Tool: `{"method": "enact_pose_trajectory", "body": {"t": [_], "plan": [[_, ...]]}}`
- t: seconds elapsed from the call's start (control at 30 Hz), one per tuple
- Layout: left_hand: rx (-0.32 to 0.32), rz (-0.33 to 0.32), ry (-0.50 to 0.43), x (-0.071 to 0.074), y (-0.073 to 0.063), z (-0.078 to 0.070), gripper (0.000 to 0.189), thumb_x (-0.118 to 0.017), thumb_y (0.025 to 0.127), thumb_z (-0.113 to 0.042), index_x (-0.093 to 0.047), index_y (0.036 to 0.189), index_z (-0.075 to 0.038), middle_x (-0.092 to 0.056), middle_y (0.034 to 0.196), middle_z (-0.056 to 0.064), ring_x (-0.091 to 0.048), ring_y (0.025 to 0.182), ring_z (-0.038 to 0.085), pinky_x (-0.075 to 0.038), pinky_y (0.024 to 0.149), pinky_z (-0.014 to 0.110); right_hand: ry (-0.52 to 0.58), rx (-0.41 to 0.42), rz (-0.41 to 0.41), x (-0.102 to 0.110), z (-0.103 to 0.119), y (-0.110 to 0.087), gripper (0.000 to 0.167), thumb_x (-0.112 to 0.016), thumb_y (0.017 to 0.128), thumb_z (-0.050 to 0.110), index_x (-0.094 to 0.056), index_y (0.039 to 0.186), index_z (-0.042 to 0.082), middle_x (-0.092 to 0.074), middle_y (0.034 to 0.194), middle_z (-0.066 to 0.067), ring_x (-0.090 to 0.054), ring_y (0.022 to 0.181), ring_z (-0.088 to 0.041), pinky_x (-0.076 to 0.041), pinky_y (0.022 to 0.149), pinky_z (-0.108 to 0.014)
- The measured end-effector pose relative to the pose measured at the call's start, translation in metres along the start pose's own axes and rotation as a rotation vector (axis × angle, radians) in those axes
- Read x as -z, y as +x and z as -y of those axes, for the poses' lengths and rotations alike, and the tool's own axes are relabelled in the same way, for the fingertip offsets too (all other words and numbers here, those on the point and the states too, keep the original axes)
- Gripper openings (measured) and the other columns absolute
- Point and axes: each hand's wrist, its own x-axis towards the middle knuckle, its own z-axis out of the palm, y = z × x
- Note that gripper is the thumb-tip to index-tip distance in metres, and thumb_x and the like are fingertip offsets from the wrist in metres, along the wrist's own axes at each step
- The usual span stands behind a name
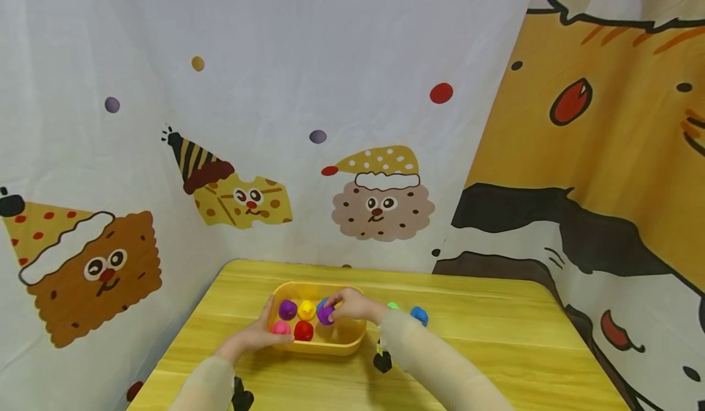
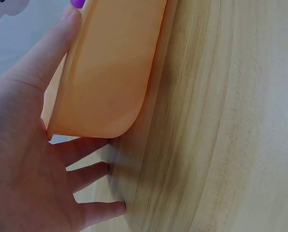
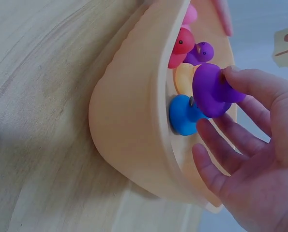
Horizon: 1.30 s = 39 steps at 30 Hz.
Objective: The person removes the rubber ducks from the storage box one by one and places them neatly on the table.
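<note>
A yellow plastic basin point(image 1: 322, 348) stands on the table with several small rubber ducks in it. My right hand point(image 1: 355, 306) pinches a purple rubber duck point(image 3: 211, 91) between thumb and fingers, over the right part of the basin. Close below it sits a blue duck point(image 3: 185, 115). Farther left in the basin are a yellow duck point(image 1: 306, 310), a red duck point(image 1: 303, 331), a pink duck point(image 1: 281, 327) and another purple duck point(image 1: 287, 309). My left hand point(image 1: 254, 337) rests against the basin's left end, thumb along the near rim, its other fingers straight and spread.
Right of the basin, a blue duck point(image 1: 420, 316) lies on the wooden table point(image 1: 496, 337), and a green thing point(image 1: 393, 306) shows partly behind my right forearm. A cloth printed with cartoon figures point(image 1: 380, 209) hangs behind the table.
</note>
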Motion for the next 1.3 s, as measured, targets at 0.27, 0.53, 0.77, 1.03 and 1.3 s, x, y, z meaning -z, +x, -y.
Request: {"method": "enact_pose_trajectory", "body": {"t": [0.27,0.53,0.77,1.03,1.3], "plan": [[-0.020,-0.007,0.003,0.001,-0.001,0.003,0.124,-0.080,0.079,-0.038,0.015,0.152,-0.002,-0.003,0.150,0.041,-0.018,0.133,0.061,-0.017,0.106,0.068,0.042,0.051,-0.055,0.000,-0.008,0.000,0.027,-0.076,0.078,0.006,-0.071,0.105,0.001,-0.068,0.105,-0.007,-0.060,0.102,-0.028,-0.051,0.083,-0.031],[-0.013,-0.025,0.014,0.000,-0.002,-0.002,0.125,-0.082,0.077,-0.036,0.012,0.152,-0.001,-0.005,0.151,0.040,-0.020,0.133,0.060,-0.019,0.106,0.068,0.152,0.084,-0.115,0.003,-0.017,-0.006,0.027,-0.074,0.080,0.003,-0.070,0.107,0.001,-0.067,0.108,-0.010,-0.062,0.097,-0.026,-0.054,0.079,-0.033],[-0.016,-0.016,0.004,0.000,-0.003,-0.001,0.124,-0.080,0.079,-0.037,0.013,0.152,-0.001,-0.002,0.151,0.041,-0.017,0.132,0.061,-0.017,0.106,0.069,0.185,0.090,-0.109,0.011,-0.016,-0.014,0.028,-0.074,0.080,0.007,-0.071,0.108,0.004,-0.067,0.106,-0.005,-0.064,0.083,-0.014,-0.055,0.073,-0.027],[-0.028,0.007,-0.011,-0.001,-0.004,0.001,0.124,-0.078,0.081,-0.038,0.018,0.150,-0.001,0.000,0.151,0.041,-0.013,0.134,0.060,-0.014,0.107,0.068,0.187,0.064,-0.177,0.026,-0.017,-0.024,0.029,-0.075,0.081,0.010,-0.072,0.108,0.004,-0.067,0.108,-0.008,-0.064,0.084,-0.015,-0.054,0.074,-0.029],[-0.012,0.004,-0.008,-0.001,-0.001,0.001,0.122,-0.078,0.081,-0.038,0.017,0.151,-0.002,0.003,0.153,0.037,-0.012,0.136,0.058,-0.012,0.108,0.067,0.182,0.058,-0.200,0.048,-0.021,-0.033,0.031,-0.074,0.083,0.011,-0.070,0.112,0.003,-0.065,0.112,-0.011,-0.064,0.085,-0.019,-0.055,0.080,-0.044]]}}
